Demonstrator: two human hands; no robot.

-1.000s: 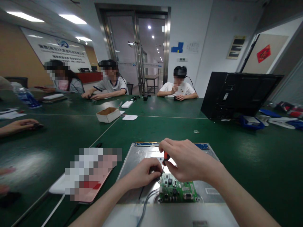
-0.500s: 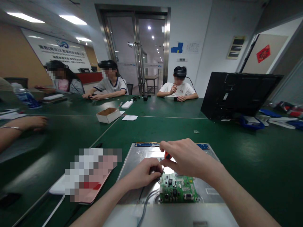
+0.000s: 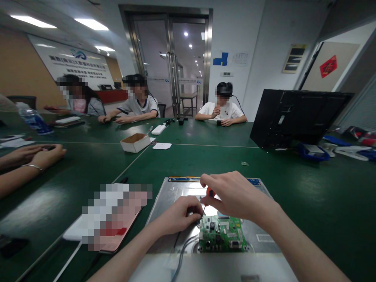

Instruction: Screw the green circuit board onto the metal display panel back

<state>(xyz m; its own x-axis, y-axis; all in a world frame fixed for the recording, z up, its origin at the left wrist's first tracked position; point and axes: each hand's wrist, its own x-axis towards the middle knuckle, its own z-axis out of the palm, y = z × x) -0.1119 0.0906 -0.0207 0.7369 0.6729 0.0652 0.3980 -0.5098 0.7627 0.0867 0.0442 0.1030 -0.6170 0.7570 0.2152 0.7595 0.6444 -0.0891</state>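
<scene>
- Where the green circuit board (image 3: pixel 225 237) lies on a metal panel (image 3: pixel 167 197), orange-handled screwdriver (image 3: pixel 210 192) is clamped in right hand (image 3: pixel 232 196), shaft slanting toward board's far-left corner.
- Left hand (image 3: pixel 186 213), beside shaft: cannot tell its grip.
- Board labels: illegible.
- Red diamond (image 3: pixel 328 66): 福.
- Wall sign (image 3: pixel 79 68): blurred characters.

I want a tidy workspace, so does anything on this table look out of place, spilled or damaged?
Nothing looks spilled or visibly damaged. Only a small translucent scrap, perhaps packaging, looks stray, lying alone on the table beyond the metal panel.

Tilted screwdriver (image 3: pixel 210 192) by circuit board (image 3: pixel 223 234)
</scene>
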